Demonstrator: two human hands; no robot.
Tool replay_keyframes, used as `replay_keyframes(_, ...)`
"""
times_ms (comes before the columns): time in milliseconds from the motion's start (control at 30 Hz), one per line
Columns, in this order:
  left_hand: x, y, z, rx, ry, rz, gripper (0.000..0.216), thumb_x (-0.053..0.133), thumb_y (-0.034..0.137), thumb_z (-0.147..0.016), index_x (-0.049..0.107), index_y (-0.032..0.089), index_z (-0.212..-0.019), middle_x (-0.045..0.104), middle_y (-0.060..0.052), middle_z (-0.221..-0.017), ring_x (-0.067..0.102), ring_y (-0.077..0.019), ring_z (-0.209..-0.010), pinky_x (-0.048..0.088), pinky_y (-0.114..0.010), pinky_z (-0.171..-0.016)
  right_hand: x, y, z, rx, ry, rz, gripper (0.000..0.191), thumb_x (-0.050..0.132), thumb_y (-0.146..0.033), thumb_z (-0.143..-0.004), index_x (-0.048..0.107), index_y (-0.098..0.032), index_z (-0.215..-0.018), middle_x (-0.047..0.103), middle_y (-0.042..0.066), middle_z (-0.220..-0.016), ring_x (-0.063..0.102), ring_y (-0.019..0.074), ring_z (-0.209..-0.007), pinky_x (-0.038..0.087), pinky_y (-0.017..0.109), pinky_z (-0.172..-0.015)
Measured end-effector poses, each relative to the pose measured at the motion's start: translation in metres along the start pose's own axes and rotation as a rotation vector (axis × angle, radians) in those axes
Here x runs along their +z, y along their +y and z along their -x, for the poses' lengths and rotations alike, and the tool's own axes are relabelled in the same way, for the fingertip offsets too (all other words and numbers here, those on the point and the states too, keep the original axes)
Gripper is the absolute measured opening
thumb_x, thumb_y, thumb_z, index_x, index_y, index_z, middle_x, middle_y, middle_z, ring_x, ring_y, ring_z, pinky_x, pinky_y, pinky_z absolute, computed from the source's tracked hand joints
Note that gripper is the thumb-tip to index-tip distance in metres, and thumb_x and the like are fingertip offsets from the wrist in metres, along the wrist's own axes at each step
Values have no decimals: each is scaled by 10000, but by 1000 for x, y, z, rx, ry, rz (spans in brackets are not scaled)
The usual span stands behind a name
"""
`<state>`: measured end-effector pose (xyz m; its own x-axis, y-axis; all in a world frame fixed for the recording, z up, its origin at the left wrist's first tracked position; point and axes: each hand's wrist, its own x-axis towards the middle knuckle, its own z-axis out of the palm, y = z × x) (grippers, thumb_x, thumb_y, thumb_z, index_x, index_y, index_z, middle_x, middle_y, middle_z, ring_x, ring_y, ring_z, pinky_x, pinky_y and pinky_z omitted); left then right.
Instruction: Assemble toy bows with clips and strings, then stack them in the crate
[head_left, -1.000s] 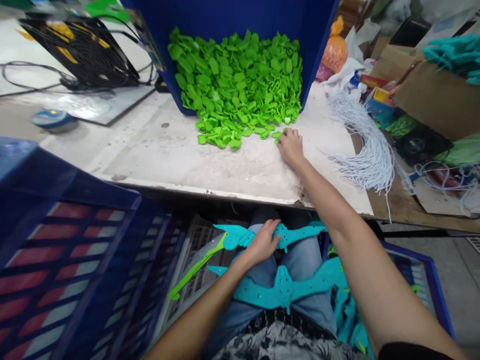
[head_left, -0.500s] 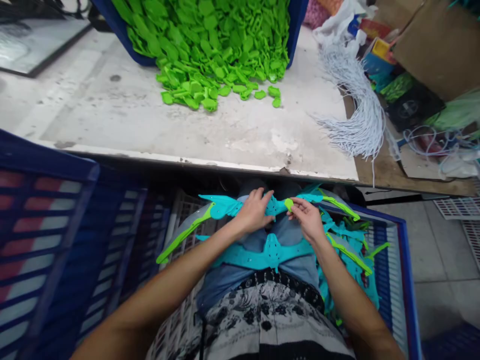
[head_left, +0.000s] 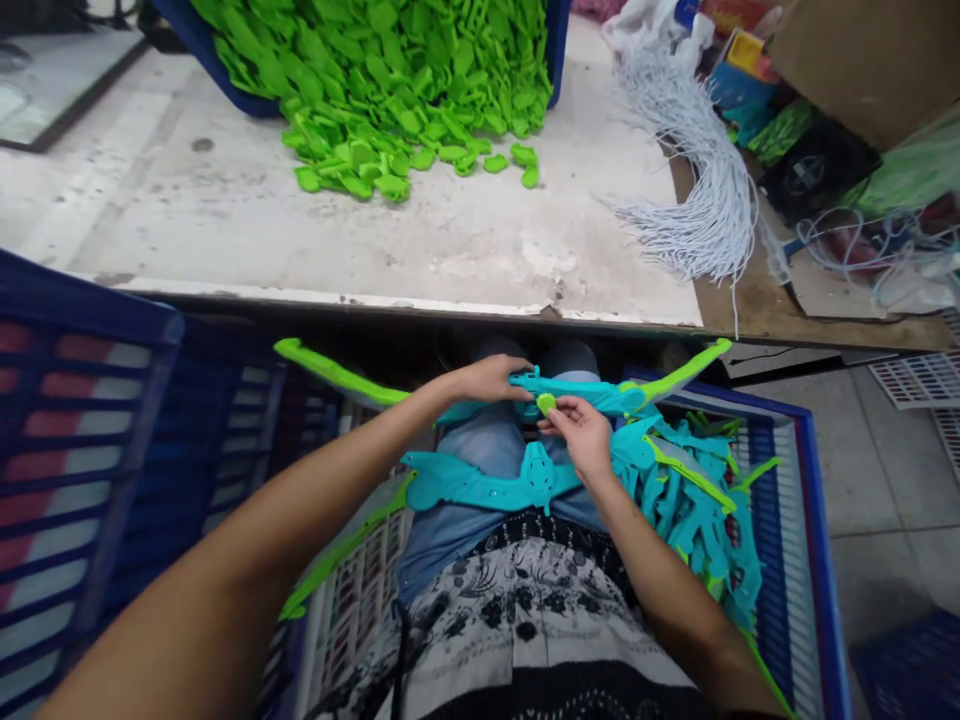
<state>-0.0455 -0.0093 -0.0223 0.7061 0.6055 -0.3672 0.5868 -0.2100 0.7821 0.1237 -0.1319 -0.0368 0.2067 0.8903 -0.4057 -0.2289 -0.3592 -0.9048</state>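
Note:
My left hand [head_left: 491,379] is closed around the middle of a turquoise toy bow [head_left: 589,394] with bright green limb tips, held above my knees. Between the thumb and fingers of my right hand [head_left: 581,432] is a small green plastic piece [head_left: 547,403], close to the bow's centre. Whether the piece touches the bow, I cannot tell. A second turquoise toy bow [head_left: 480,488] lies across my lap, nearer my body, with no hand on it. My left hand hides part of the held bow's grip.
A blue bin [head_left: 556,60] spills many green pieces [head_left: 360,165] onto the white table [head_left: 420,255]. White strings [head_left: 712,210] lie at the table's right. A blue crate [head_left: 814,520] of turquoise bows stands right of my legs; blue crates [head_left: 82,300] are at left.
The held bow has been turned over, so its green tips now point away from me toward the table. My right hand has moved left with the green piece. The view has shifted slightly.

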Motion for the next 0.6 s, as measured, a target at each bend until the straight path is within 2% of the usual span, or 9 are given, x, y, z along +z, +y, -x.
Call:
replay_keyframes(200,-3,-11,-5,51,-93,212,432,546,475,-773,673,109,-963,683,-48,-911,563,-174,-829,424,-235,-749,17,23,-9,3,47,68,399,750,-481,-615,582,-189,-829,665,-21,-628,674,157,-546,526,229,-457)
replay_keyframes(367,-3,-11,-5,41,-69,208,476,490,532,-801,674,98,-867,636,-29,-802,512,-145,-727,390,-236,-673,26,31,-3,-52,117,158,366,696,-491,-680,558,-187,-830,658,-13,-627,685,169,-572,509,229,-467)
replay_keyframes(467,-2,-10,-6,67,-94,196,467,567,558,-747,661,112,-845,607,-9,-755,502,-140,-704,370,-231,-643,31,35,0,-89,153,203,327,639,-488,-741,541,-193,-841,657,-6,-652,687,169,-587,511,237,-481)
replay_keyframes(600,3,-10,-8,40,8,54,464,700,552,-602,616,130,-776,542,17,-670,470,-134,-658,317,-230,-586,27,40,-2,-146,162,327,286,632,-437,-763,497,-210,-873,627,-40,-606,649,154,-517,497,243,-488)
